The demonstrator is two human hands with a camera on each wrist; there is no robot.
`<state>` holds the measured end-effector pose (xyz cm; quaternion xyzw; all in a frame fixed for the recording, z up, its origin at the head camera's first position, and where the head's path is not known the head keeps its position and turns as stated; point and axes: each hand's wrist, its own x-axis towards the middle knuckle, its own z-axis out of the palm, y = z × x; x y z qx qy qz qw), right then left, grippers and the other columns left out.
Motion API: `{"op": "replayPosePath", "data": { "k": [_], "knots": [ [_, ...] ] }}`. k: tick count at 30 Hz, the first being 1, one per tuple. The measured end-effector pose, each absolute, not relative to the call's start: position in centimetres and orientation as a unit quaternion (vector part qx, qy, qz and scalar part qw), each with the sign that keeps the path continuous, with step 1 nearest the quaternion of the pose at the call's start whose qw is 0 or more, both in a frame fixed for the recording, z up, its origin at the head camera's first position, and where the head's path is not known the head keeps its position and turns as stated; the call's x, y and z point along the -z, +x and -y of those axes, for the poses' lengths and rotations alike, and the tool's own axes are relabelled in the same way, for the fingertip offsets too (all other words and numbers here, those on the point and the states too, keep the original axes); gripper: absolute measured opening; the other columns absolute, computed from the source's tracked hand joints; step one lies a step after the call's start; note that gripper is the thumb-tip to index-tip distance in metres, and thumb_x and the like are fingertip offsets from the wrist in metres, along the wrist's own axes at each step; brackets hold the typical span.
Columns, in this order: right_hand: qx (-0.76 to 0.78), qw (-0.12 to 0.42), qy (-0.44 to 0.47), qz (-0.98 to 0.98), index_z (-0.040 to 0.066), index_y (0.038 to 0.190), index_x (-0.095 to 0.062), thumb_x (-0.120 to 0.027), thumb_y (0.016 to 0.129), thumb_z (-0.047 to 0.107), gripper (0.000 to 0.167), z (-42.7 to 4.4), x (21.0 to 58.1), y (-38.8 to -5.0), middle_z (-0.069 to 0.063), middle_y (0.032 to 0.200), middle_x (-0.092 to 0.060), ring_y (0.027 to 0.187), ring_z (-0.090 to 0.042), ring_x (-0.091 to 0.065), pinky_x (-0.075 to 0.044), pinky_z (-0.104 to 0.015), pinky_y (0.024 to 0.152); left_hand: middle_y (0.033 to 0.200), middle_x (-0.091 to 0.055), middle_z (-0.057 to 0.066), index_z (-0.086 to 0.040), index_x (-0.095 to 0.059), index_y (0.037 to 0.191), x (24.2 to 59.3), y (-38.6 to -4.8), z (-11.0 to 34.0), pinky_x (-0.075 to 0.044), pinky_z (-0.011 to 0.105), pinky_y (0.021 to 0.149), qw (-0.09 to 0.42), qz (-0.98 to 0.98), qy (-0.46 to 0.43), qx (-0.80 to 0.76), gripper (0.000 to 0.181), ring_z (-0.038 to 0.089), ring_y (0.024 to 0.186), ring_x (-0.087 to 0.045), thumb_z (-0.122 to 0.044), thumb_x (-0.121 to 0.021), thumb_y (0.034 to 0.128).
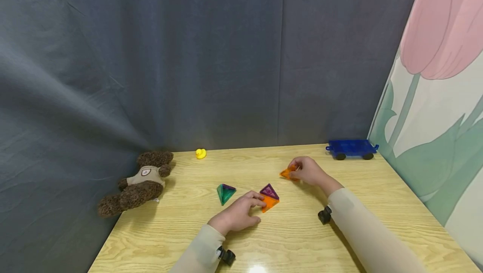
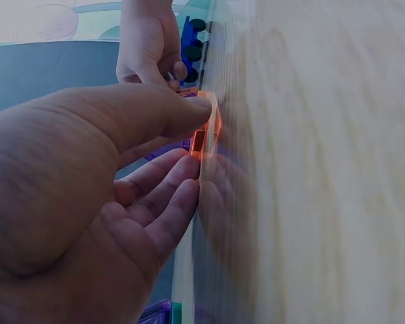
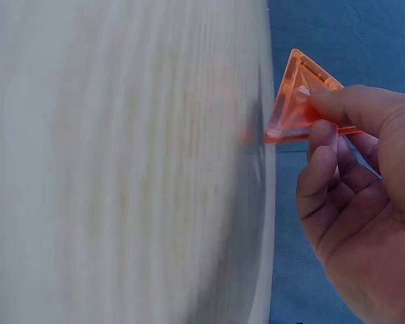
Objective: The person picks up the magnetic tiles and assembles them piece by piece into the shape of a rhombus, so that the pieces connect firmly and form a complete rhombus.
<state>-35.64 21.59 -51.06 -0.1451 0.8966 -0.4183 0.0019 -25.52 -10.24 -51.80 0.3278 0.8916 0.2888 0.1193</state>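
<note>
My right hand (image 1: 310,172) pinches an orange triangular tile (image 3: 293,108) between thumb and fingers; in the right wrist view the tile is tilted, one corner close to the table. Left of it, my left hand (image 1: 239,214) touches an orange piece (image 1: 270,202) with its fingertips, its thumb apart from the piece in the head view. That orange piece adjoins a purple triangle (image 1: 269,191). In the left wrist view, the left thumb (image 2: 155,115) partly covers the orange piece (image 2: 206,128). A green and purple piece (image 1: 225,194) lies just beyond the left hand.
On the wooden table (image 1: 302,243), a brown teddy bear (image 1: 145,180) lies at the left edge. A yellow duck (image 1: 201,153) stands at the back, and a blue wheeled base (image 1: 351,148) at the back right. A dark curtain (image 1: 226,55) hangs behind.
</note>
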Motion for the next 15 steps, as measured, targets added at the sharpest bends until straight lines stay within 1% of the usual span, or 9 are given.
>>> {"op": "replayPosePath", "data": {
  "k": [8, 12, 15],
  "knots": [
    [0.428, -0.030, -0.161, -0.889, 0.011, 0.106, -0.079, -0.075, 0.096, 0.007, 0.012, -22.4, 50.8, -34.0, -0.006, 0.095, -0.067, 0.071, -0.021, -0.056, -0.049, -0.030, 0.056, 0.151, -0.047, -0.012, -0.019, -0.068, 0.141, 51.7, -25.8, 10.0, -0.041, 0.039, 0.117, 0.118, -0.893, 0.340, -0.271, 0.043, 0.016, 0.142, -0.045, -0.021, -0.076, 0.0989],
    [0.423, -0.047, -0.173, -0.888, 0.010, 0.108, -0.080, -0.074, 0.096, 0.004, 0.015, -22.4, 50.4, -33.2, -0.006, 0.096, -0.068, 0.073, -0.021, -0.056, -0.049, -0.029, 0.056, 0.151, -0.048, -0.012, -0.018, -0.068, 0.141, 51.7, -25.8, 9.9, -0.041, 0.038, 0.117, 0.115, -0.893, 0.342, -0.267, 0.042, 0.016, 0.142, -0.045, -0.021, -0.075, 0.0993],
    [0.427, -0.056, -0.175, -0.885, 0.009, 0.109, -0.079, -0.073, 0.095, 0.003, 0.016, -22.4, 49.9, -32.5, -0.006, 0.097, -0.069, 0.076, -0.022, -0.057, -0.050, -0.028, 0.059, 0.151, -0.048, -0.012, -0.018, -0.068, 0.141, 51.7, -25.9, 9.7, -0.041, 0.038, 0.117, 0.115, -0.895, 0.339, -0.266, 0.042, 0.015, 0.143, -0.045, -0.021, -0.073, 0.0999]
  ]
}}
